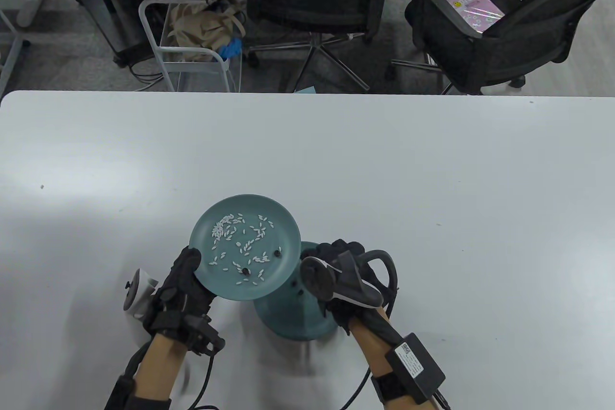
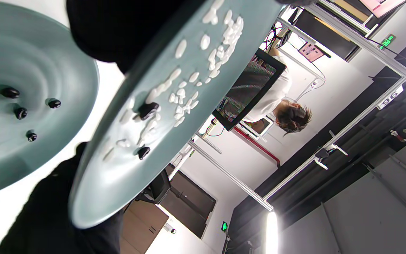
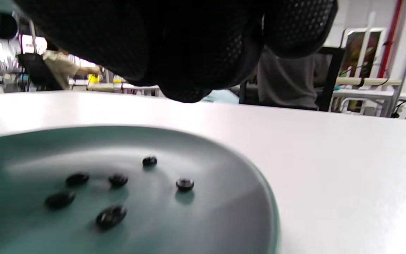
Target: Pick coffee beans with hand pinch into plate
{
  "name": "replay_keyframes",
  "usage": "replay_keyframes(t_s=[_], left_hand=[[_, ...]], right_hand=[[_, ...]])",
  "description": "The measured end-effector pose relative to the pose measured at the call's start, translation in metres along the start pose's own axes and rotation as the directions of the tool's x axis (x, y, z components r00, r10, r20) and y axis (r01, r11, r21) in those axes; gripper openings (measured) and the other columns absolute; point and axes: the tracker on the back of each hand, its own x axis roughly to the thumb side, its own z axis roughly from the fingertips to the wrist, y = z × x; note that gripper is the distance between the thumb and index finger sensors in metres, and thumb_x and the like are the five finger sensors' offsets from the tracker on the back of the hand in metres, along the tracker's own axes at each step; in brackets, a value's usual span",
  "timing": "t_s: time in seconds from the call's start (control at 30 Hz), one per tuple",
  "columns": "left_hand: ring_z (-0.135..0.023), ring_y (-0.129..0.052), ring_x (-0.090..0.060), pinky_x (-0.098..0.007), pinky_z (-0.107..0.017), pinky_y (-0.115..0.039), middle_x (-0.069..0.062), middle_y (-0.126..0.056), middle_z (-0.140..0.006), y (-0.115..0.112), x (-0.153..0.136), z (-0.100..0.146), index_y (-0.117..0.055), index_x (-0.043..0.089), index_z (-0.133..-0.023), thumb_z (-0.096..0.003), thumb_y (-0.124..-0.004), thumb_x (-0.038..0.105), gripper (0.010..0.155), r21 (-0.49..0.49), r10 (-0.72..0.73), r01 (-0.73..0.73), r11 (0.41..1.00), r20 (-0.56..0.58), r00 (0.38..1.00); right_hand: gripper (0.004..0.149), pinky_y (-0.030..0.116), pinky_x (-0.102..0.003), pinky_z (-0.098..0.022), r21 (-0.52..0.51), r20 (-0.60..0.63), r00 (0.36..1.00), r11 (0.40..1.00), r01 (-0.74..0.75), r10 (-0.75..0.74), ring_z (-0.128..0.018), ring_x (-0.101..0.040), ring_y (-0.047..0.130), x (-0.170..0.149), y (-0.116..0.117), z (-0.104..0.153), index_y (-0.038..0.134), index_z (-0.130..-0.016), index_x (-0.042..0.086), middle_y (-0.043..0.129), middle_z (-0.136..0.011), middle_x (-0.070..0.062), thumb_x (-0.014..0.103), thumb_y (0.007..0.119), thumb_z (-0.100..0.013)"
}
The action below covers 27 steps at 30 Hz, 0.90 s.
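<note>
My left hand (image 1: 191, 262) grips the near-left rim of a teal plate (image 1: 281, 223) and holds it tilted above the table. This plate carries many white grains and two dark coffee beans (image 1: 277, 252). The left wrist view shows the same plate (image 2: 118, 187) and its beans (image 2: 148, 110). A second teal plate (image 1: 293, 321) lies on the table under it, partly hidden. It holds several coffee beans (image 3: 184, 183), which also show in the left wrist view (image 2: 10, 92). My right hand (image 1: 331, 256) hovers over this lower plate (image 3: 231, 225), its fingers (image 3: 189, 53) bunched. I cannot see whether they pinch a bean.
The white table (image 1: 432, 179) stretches wide on all sides of the plates. Beyond its far edge stand two black office chairs (image 1: 461, 40) and a white cart (image 1: 192, 44) with blue papers.
</note>
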Motion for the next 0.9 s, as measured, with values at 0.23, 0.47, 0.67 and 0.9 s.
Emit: replay_keyframes(t_s=[0.23,0.47,0.67,0.9], left_hand=[[-0.070,-0.088,-0.033,-0.042,-0.049,-0.081,-0.009,-0.071,-0.091,0.000,-0.001,-0.001,-0.041,0.022,-0.101,-0.0503,-0.059,0.049,0.059,-0.005,-0.010,0.010,1.000,-0.007,1.000],[-0.069,-0.088,-0.034,-0.042,-0.048,-0.081,-0.009,-0.071,-0.090,-0.002,-0.004,-0.002,-0.042,0.022,-0.100,-0.0503,-0.059,0.048,0.059,-0.011,-0.028,0.027,1.000,-0.015,1.000],[-0.069,-0.088,-0.034,-0.042,-0.048,-0.081,-0.009,-0.072,-0.090,-0.003,-0.006,-0.003,-0.043,0.022,-0.100,-0.0503,-0.059,0.046,0.058,-0.022,-0.038,0.037,0.999,-0.022,0.999],[-0.068,-0.088,-0.034,-0.043,-0.048,-0.081,-0.009,-0.072,-0.089,-0.005,-0.008,-0.003,-0.043,0.022,-0.100,-0.0503,-0.059,0.046,0.058,-0.036,-0.047,0.046,0.998,-0.027,0.999]], right_hand=[[0.043,0.069,-0.055,-0.054,-0.275,-0.075,0.995,0.960,0.047,-0.070,-0.056,-0.026,0.089,-0.006,-0.027,0.006,0.076,-0.087,0.026,0.092,-0.078,-0.008,0.042,0.080,-0.047],[0.048,0.069,-0.055,-0.054,-0.416,-0.007,0.994,0.904,0.093,-0.105,-0.056,-0.026,0.088,0.008,-0.056,0.011,0.068,-0.094,0.031,0.092,-0.078,-0.007,0.041,0.079,-0.048],[0.047,0.070,-0.054,-0.053,-0.458,0.111,0.993,0.884,0.093,-0.047,-0.056,-0.026,0.089,0.031,-0.071,0.014,0.074,-0.091,0.030,0.095,-0.078,-0.006,0.044,0.081,-0.047],[0.045,0.069,-0.054,-0.054,-0.457,0.189,0.981,0.888,0.056,0.035,-0.059,-0.026,0.088,0.056,-0.081,0.018,0.078,-0.088,0.030,0.094,-0.081,-0.006,0.044,0.085,-0.045]])
